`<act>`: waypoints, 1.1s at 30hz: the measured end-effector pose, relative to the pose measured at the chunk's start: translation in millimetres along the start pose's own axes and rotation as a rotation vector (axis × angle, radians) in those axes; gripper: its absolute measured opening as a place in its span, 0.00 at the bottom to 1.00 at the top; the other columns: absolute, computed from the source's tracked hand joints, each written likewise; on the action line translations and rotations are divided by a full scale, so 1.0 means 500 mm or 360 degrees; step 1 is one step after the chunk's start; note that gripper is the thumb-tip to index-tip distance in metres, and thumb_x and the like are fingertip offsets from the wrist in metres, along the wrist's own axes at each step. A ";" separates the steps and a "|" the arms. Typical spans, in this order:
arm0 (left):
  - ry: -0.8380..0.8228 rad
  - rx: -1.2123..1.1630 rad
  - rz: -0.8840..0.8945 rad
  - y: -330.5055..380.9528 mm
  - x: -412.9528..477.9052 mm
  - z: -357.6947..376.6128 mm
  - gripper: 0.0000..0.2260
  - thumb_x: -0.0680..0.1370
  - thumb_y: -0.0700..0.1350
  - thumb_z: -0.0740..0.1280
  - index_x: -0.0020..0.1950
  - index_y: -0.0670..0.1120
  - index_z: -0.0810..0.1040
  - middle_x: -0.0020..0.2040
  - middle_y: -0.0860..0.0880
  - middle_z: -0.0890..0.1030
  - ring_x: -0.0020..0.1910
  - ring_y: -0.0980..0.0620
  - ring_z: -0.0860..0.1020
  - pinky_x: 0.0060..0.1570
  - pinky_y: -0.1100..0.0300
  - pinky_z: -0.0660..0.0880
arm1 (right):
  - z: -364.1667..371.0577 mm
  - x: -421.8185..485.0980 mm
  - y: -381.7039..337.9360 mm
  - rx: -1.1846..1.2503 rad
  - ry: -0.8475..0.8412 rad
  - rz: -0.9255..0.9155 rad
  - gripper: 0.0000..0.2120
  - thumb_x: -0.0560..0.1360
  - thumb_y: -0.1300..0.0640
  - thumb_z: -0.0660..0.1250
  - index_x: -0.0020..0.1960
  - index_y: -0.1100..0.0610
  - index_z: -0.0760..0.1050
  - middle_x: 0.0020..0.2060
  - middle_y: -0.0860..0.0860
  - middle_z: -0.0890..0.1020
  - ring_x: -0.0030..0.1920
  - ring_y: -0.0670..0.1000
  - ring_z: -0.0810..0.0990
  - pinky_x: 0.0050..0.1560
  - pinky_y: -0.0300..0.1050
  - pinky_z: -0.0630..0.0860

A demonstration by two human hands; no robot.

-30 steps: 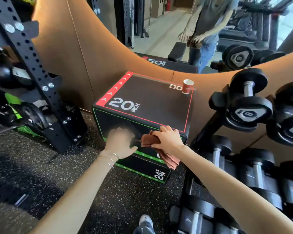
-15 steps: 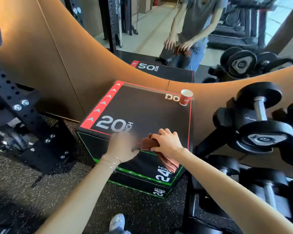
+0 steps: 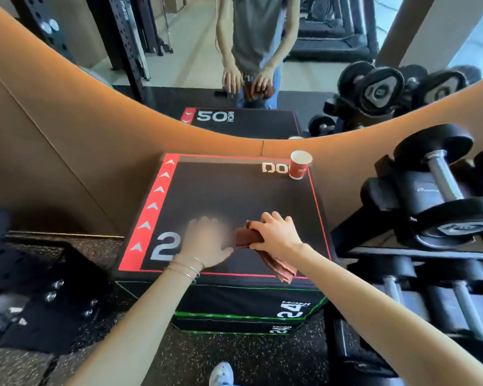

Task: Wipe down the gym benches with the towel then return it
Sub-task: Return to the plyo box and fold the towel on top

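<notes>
Towel (image 3: 248, 237) gripped by right hand (image 3: 277, 233) fingers, pressed on box (image 3: 234, 195) top. Left hand (image 3: 207, 242) blurred, fingers seemingly laid flat. Wiping judged in hand; sweep toward cup (image 3: 300, 165) called for next.

Crumpled rust-brown towel (image 3: 247, 237) on the near right of the black plyo box (image 3: 234, 190), tail at its front edge.

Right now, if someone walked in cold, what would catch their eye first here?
The big black box with its red edge fills the middle. On its near part the right hand grips a brown towel, and the left hand, blurred, lies flat beside it. A red cup stands at the box's far right corner, and dumbbells crowd the rack on the right.
</notes>
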State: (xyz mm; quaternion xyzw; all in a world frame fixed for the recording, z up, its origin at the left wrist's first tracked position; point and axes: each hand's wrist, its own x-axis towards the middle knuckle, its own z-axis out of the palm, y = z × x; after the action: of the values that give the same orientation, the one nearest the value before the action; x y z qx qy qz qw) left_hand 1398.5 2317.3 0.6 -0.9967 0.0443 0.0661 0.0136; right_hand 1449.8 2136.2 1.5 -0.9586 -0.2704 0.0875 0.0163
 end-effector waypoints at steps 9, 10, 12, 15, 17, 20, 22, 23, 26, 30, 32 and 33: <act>-0.0083 -0.0011 0.0100 -0.050 0.069 0.017 0.23 0.76 0.61 0.60 0.67 0.52 0.71 0.66 0.50 0.73 0.67 0.46 0.67 0.67 0.50 0.62 | 0.010 0.064 -0.008 -0.0050 -0.0039 0.0068 0.23 0.76 0.42 0.63 0.69 0.47 0.66 0.62 0.53 0.71 0.63 0.55 0.67 0.60 0.54 0.66; -0.0097 -0.0007 0.0094 -0.053 0.076 0.020 0.23 0.76 0.61 0.60 0.67 0.52 0.70 0.66 0.50 0.73 0.67 0.46 0.67 0.67 0.50 0.62 | 0.011 0.071 -0.006 -0.0056 -0.0050 0.0067 0.23 0.76 0.42 0.63 0.69 0.47 0.66 0.62 0.53 0.71 0.63 0.55 0.67 0.60 0.54 0.66; -0.0116 -0.0001 0.0072 -0.059 0.093 0.025 0.23 0.75 0.61 0.61 0.67 0.53 0.70 0.66 0.50 0.73 0.67 0.46 0.67 0.67 0.50 0.63 | 0.012 0.084 0.000 -0.0069 -0.0109 0.0051 0.24 0.75 0.43 0.65 0.69 0.47 0.66 0.62 0.53 0.70 0.63 0.56 0.66 0.60 0.56 0.66; -0.0148 -0.0008 0.0041 -0.054 0.120 0.032 0.22 0.76 0.60 0.61 0.67 0.53 0.70 0.66 0.50 0.73 0.66 0.46 0.67 0.66 0.51 0.63 | 0.019 0.094 0.019 -0.0027 -0.0243 0.0014 0.25 0.74 0.40 0.64 0.68 0.47 0.67 0.60 0.54 0.69 0.62 0.58 0.66 0.56 0.56 0.67; -0.0182 -0.0021 0.0010 -0.040 0.136 0.041 0.21 0.76 0.57 0.61 0.68 0.52 0.70 0.66 0.49 0.72 0.66 0.46 0.67 0.65 0.51 0.63 | 0.024 0.097 0.040 0.0054 -0.0302 0.0032 0.25 0.74 0.39 0.62 0.68 0.48 0.68 0.60 0.54 0.69 0.61 0.58 0.66 0.56 0.55 0.67; -0.0184 -0.0084 -0.0019 -0.016 0.157 0.060 0.19 0.78 0.51 0.60 0.69 0.52 0.69 0.67 0.50 0.71 0.67 0.46 0.67 0.64 0.52 0.63 | 0.033 0.106 0.083 0.0064 -0.0340 0.0109 0.20 0.79 0.48 0.59 0.70 0.49 0.66 0.63 0.55 0.69 0.64 0.57 0.66 0.57 0.53 0.68; -0.0201 -0.0127 -0.0022 -0.008 0.175 0.071 0.18 0.80 0.47 0.57 0.70 0.52 0.67 0.69 0.51 0.70 0.67 0.46 0.67 0.64 0.52 0.64 | 0.045 0.117 0.110 0.0080 -0.0404 0.0147 0.20 0.79 0.56 0.58 0.71 0.51 0.65 0.64 0.55 0.69 0.65 0.57 0.66 0.58 0.51 0.69; -0.0218 -0.0152 -0.0012 -0.005 0.183 0.077 0.18 0.80 0.45 0.56 0.71 0.53 0.67 0.70 0.52 0.69 0.67 0.46 0.67 0.63 0.52 0.65 | 0.052 0.121 0.121 0.0090 -0.0440 0.0154 0.21 0.79 0.58 0.59 0.70 0.51 0.65 0.63 0.55 0.69 0.65 0.57 0.67 0.57 0.51 0.69; -0.0261 -0.0191 0.0042 0.006 0.203 0.091 0.21 0.80 0.42 0.55 0.73 0.55 0.64 0.73 0.53 0.65 0.68 0.46 0.66 0.63 0.52 0.65 | 0.081 0.129 0.144 0.0151 -0.0535 0.0174 0.20 0.77 0.60 0.60 0.69 0.51 0.66 0.61 0.55 0.70 0.64 0.58 0.69 0.57 0.51 0.71; -0.0367 -0.0172 0.0125 0.015 0.224 0.110 0.19 0.81 0.42 0.55 0.70 0.55 0.67 0.75 0.54 0.63 0.70 0.47 0.63 0.64 0.52 0.65 | 0.106 0.140 0.156 0.0328 -0.0520 0.0238 0.15 0.78 0.61 0.58 0.65 0.56 0.67 0.58 0.56 0.72 0.60 0.59 0.72 0.55 0.51 0.71; -0.0417 -0.0177 0.0138 0.019 0.233 0.119 0.17 0.81 0.42 0.55 0.68 0.54 0.70 0.74 0.54 0.64 0.70 0.47 0.63 0.64 0.52 0.65 | 0.114 0.147 0.158 0.0343 -0.0498 0.0267 0.14 0.79 0.61 0.58 0.64 0.58 0.65 0.59 0.57 0.71 0.60 0.59 0.71 0.56 0.53 0.71; -0.0431 -0.0186 0.0140 0.021 0.237 0.124 0.17 0.81 0.42 0.55 0.67 0.53 0.71 0.73 0.53 0.65 0.70 0.47 0.63 0.64 0.52 0.65 | 0.118 0.150 0.159 0.0346 -0.0494 0.0285 0.16 0.79 0.61 0.58 0.65 0.59 0.64 0.59 0.57 0.71 0.61 0.60 0.70 0.56 0.54 0.71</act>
State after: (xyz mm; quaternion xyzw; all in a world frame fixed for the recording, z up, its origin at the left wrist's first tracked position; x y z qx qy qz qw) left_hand 1506.5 2298.9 -76.5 -0.9749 0.0817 0.2030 -0.0413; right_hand 1543.2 2106.4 -74.9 -0.9464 -0.1725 0.2640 0.0700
